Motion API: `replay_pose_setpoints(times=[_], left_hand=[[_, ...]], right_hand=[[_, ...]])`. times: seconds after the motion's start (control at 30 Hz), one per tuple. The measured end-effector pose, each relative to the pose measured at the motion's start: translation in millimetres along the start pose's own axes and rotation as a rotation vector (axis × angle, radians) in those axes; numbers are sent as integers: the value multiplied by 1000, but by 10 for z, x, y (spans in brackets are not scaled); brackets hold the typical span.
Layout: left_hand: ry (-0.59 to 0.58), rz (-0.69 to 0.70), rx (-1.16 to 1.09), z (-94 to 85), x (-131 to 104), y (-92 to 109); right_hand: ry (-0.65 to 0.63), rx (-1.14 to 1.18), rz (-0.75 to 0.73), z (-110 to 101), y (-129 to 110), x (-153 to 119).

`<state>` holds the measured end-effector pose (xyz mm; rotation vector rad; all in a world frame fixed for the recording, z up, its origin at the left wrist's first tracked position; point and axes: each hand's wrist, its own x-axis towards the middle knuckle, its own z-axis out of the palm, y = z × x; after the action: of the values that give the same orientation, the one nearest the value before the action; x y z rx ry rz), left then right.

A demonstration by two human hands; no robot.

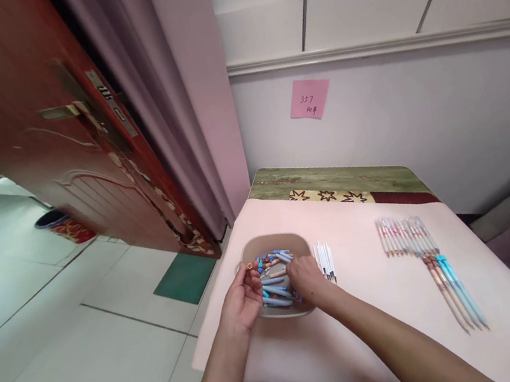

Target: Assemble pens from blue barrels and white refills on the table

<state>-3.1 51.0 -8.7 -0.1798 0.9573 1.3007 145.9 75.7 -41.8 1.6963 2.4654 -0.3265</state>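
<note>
Pinching a small orange-brown tubular part [249, 266], hollow end visible, the left hand [245, 295] was at the left side of a beige bin [274, 241]. Pale-blue barrels [277, 302] lay inside. The right hand [306, 277] curled over the bin, hold undeterminable. White refills [325, 260] lay beside it; brown and blue pens [455, 294] farther right.

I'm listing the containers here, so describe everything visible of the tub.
The tub is beige, rounded, open-topped and plastic-looking. It stands upright on the pink cover, left of thin white sticks, holding loose blue and brown pen parts. The left hand overlaps its left side; the right hand, its right. Whether either touches it is unclear.
</note>
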Motion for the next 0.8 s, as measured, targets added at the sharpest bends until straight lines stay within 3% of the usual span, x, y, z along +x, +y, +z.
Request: replay_pose_setpoints(times=[0.27,0.47,0.53,0.67,0.8], left_hand=[[-7,-8,8,-18,55,-25],[-16,-6,16,-40,106,-88],[-30,-13,45,-42,114,-121],[-89,-23,112,-10,111,-225],[-117,-33,125,57,66,-338]], right_hand=[[4,60,36,40,-3,15],[81,154,34,-154,118,-95],[189,296,18,-223,165,-174],[530,843,-23,-275,155,-321],[636,1030,-81,-255,61,-385]])
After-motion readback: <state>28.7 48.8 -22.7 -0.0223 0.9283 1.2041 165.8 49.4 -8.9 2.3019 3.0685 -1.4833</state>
